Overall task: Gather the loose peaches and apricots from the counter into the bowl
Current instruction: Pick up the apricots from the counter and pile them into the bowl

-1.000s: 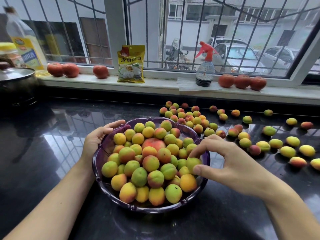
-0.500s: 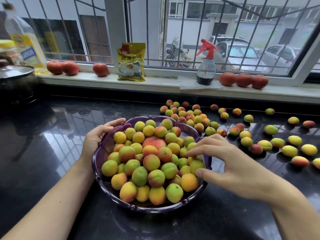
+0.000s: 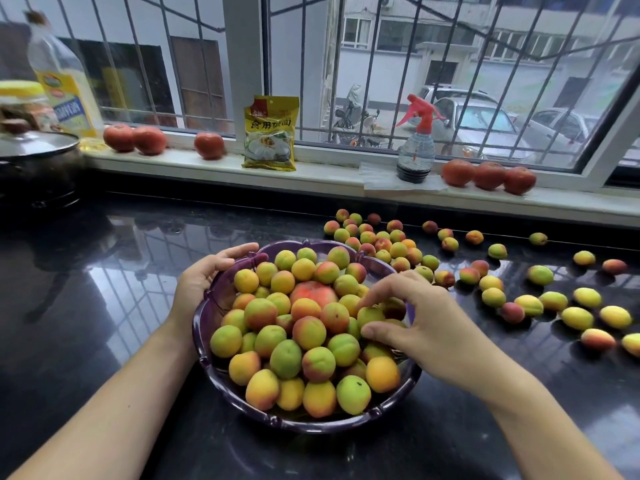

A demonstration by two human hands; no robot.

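A purple bowl heaped with apricots and one larger red peach stands on the black counter. My left hand grips the bowl's far-left rim, fingers curled over it. My right hand reaches over the bowl's right side. Its thumb and fingers close round a green-yellow apricot that lies among the fruit there. A dense cluster of loose apricots lies just behind the bowl. Several more loose apricots are scattered over the counter to the right.
On the white windowsill sit tomatoes, more tomatoes, a yellow packet, a red-topped spray bottle and an oil bottle. A lidded dark pot stands at far left.
My right hand has moved left and deeper over the bowl, bringing the apricot in among the piled fruit. The left hand stays on the rim.
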